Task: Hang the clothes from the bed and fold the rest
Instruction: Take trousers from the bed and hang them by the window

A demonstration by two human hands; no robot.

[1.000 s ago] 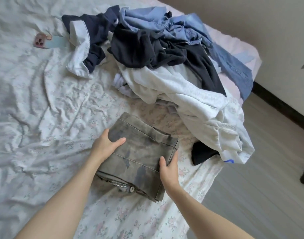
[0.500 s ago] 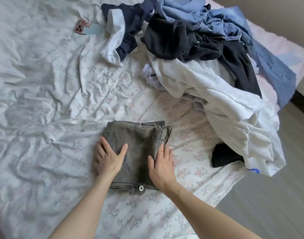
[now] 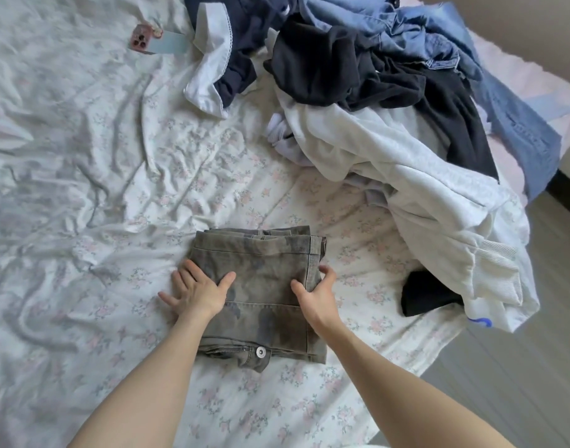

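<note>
Jeans folded square (grey, mottled).

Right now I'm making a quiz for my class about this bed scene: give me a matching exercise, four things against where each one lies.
Things:
1. folded grey jeans
2. phone
3. white sweatshirt
4. blue denim garment

Places:
A. far left, beside the navy-and-white garment
B. under both hands
C. top of the pile, at the bed's far right
D. draped toward the bed's right edge

Pairs: 1-B, 2-A, 3-D, 4-C
</note>
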